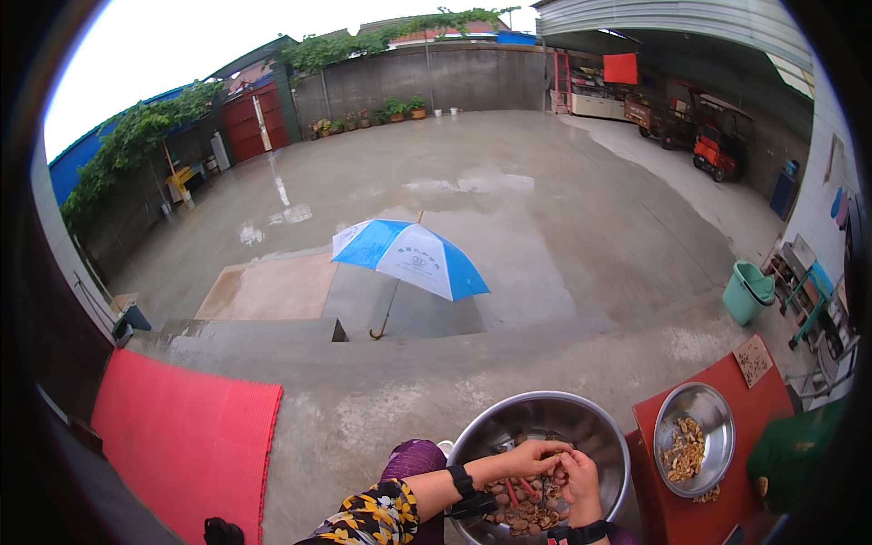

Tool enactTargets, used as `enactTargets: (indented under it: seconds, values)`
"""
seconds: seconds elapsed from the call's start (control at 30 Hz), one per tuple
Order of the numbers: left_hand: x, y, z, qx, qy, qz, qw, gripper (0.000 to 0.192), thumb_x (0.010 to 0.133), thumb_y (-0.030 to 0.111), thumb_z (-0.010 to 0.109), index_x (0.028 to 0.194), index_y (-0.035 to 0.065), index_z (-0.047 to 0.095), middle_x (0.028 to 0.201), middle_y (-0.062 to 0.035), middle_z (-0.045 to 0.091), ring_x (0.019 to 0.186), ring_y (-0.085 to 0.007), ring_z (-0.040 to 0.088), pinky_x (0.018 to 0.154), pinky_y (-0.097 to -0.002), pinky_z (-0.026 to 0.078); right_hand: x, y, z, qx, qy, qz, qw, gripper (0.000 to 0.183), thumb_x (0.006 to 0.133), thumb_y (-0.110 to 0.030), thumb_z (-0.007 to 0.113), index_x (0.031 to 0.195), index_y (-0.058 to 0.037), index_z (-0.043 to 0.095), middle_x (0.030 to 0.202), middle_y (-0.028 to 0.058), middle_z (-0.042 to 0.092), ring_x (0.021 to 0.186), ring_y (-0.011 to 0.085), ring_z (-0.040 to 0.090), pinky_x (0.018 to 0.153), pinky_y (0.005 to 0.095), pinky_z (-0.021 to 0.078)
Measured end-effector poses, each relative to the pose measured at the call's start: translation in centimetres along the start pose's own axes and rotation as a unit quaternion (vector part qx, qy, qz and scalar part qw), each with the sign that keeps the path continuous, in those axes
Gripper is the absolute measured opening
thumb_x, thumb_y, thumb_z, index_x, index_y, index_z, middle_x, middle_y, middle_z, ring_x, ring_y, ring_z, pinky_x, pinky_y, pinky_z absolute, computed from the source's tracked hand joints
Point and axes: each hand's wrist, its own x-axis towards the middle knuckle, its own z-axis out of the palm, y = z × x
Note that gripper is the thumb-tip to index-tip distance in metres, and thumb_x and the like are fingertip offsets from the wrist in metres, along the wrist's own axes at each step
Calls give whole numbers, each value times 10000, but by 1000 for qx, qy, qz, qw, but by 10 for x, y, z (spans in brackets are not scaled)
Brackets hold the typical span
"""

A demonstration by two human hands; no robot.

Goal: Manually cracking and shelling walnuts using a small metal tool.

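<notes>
Above a large metal basin (616, 436), my left hand (535, 458) and my right hand (579, 477) meet at the fingertips. They pinch a small piece, seemingly of walnut, mostly hidden by the fingers. Walnuts and shells (524, 521) lie in the basin below, along with a tool with red handles (511, 492). To the right, a smaller metal bowl (715, 422) holds shelled walnut kernels (684, 453) on a red table (654, 514).
A blue and white umbrella (415, 255) stands open on the wet concrete ahead. Left is a red mat (191, 436). A green bucket (742, 296) stands beyond the table. A dark green object (793, 453) is at the table's right side.
</notes>
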Motion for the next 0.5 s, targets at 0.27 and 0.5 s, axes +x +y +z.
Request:
enactTargets:
  seconds: [0.27, 0.5]
  values:
    - [3, -1, -3, -124, -42, -62, 989, 270, 847, 168, 399, 1088, 61, 455, 721, 7, 518, 604, -42, 441, 516, -169, 367, -2, -9, 3, 33, -33, 3, 999, 112, 786, -93, 487, 834, 8, 503, 614, 41, 495, 451, 85, 410, 394, 181, 309]
    - [5, -1, 2, -198, -56, -104, 973, 253, 870, 209, 347, 1047, 54, 439, 628, 27, 467, 512, -43, 418, 422, -165, 333, -3, -5, 4, 10, -33, -13, 999, 138, 790, -129, 449, 815, 1, 485, 568, 71, 510, 415, 86, 427, 363, 156, 295]
